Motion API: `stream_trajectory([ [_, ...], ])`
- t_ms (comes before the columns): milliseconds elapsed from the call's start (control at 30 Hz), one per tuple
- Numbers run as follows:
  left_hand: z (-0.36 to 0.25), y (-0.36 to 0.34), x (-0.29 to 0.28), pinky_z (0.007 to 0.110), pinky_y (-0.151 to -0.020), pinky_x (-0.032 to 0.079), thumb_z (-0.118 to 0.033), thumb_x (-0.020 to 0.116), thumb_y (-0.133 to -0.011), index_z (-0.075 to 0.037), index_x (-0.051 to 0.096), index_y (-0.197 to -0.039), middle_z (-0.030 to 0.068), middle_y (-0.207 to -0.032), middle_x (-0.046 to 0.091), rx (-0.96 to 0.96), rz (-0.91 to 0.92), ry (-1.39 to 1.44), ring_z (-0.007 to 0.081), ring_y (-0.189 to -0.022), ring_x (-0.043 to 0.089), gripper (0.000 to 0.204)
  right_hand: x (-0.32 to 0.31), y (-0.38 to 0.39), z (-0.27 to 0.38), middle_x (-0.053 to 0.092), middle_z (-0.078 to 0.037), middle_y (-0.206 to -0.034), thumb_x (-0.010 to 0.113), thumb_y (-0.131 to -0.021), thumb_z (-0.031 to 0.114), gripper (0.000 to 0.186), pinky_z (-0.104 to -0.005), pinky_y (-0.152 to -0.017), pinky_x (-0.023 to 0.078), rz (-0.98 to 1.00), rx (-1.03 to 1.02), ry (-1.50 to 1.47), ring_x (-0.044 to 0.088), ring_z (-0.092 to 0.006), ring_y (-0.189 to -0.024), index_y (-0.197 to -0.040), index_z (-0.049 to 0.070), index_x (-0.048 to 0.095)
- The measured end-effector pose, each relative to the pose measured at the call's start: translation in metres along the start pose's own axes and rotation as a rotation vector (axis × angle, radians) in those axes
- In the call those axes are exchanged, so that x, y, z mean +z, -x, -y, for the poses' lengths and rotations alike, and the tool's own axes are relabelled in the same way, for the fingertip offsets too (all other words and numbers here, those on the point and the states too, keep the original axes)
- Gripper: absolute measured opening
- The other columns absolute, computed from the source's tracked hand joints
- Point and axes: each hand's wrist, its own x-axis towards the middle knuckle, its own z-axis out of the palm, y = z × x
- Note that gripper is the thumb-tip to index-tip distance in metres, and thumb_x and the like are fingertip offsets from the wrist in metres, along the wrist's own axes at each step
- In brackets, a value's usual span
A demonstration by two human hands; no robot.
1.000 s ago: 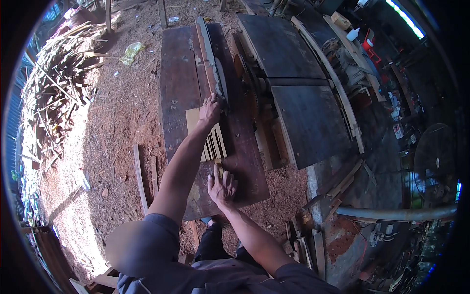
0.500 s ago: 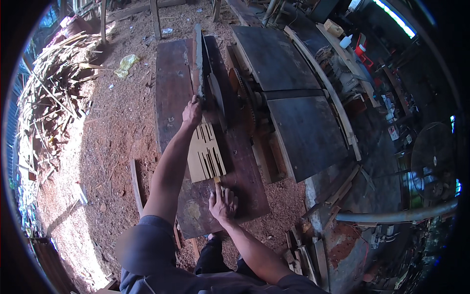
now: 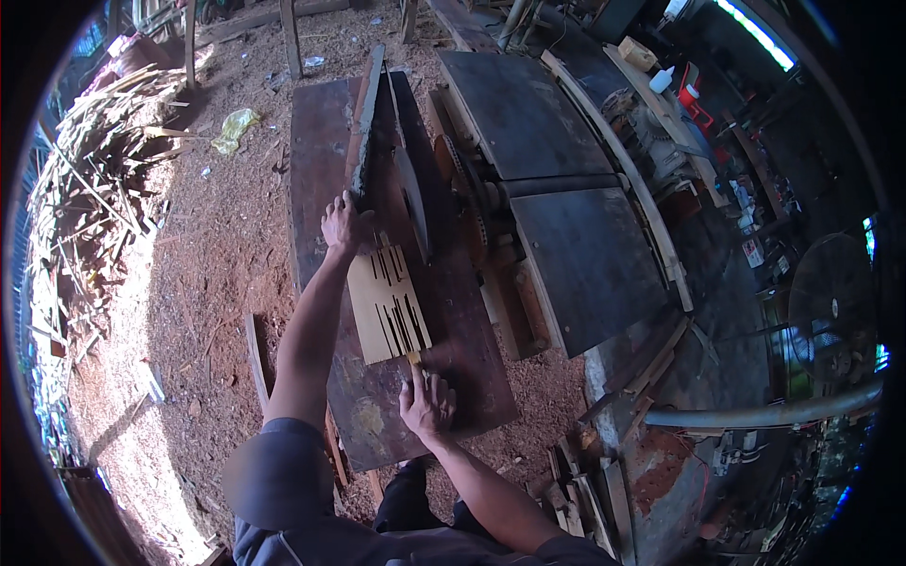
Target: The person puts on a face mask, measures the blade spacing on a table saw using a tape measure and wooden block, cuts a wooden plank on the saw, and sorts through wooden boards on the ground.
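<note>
A pale flat board [image 3: 370, 307] with several dark narrow slots lies on the dark saw table [image 3: 472, 377]. My left hand [image 3: 342, 224] is closed around the near end of a long fence bar [image 3: 366, 123], which slants away across the table. Close to the board's near edge, my right hand [image 3: 427, 406] has its fingers curled, with thumb and forefinger at a short yellowish wood strip [image 3: 414, 360]. That strip touches or nearly touches the board. Right of the fence bar, a dark curved blade [image 3: 412, 203] stands up from the table.
To the right are a toothed round blade [image 3: 462, 193] and two dark machine tables [image 3: 590, 269]. Wood scraps [image 3: 90, 189] are heaped at far left on the sawdust floor [image 3: 217, 255]. A grey pipe [image 3: 755, 415] and a round fan [image 3: 830, 302] stand at right.
The near end of the fence bar has swung left, away from the curved blade, with my left hand on it. The board and my right hand have shifted slightly nearer.
</note>
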Motion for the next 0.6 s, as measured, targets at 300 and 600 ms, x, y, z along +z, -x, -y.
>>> stream_trajectory([
  [300, 0.061, -0.01, 0.003, 0.043, -0.086, 0.052, -0.004, 0.053, -0.087, 0.002, 0.046, -0.131, 0.0201, -0.12, 0.049, 0.163, -0.393, -0.305, 0.0361, -0.11, 0.051, 0.045, -0.001, -0.002, 0.008, 0.056, -0.01, -0.09, 0.059, -0.086, 0.033, 0.046, -0.0447, -0.064, 0.043, 0.026, 0.007, -0.025, 0.056, -0.0293, -0.08, -0.128, 0.015, 0.055],
  [600, 0.079, 0.03, -0.058, 0.029, -0.061, 0.053, -0.023, 0.066, -0.088, 0.002, 0.069, -0.102, 0.0069, -0.077, 0.067, -0.156, 0.014, 1.115, 0.0177, -0.066, 0.065, 0.029, -0.002, 0.0, 0.003, 0.056, -0.012, -0.091, 0.06, -0.085, 0.031, 0.044, -0.0463, -0.064, 0.044, 0.0, 0.004, -0.046, 0.057, -0.031, -0.081, -0.125, 0.014, 0.056],
])
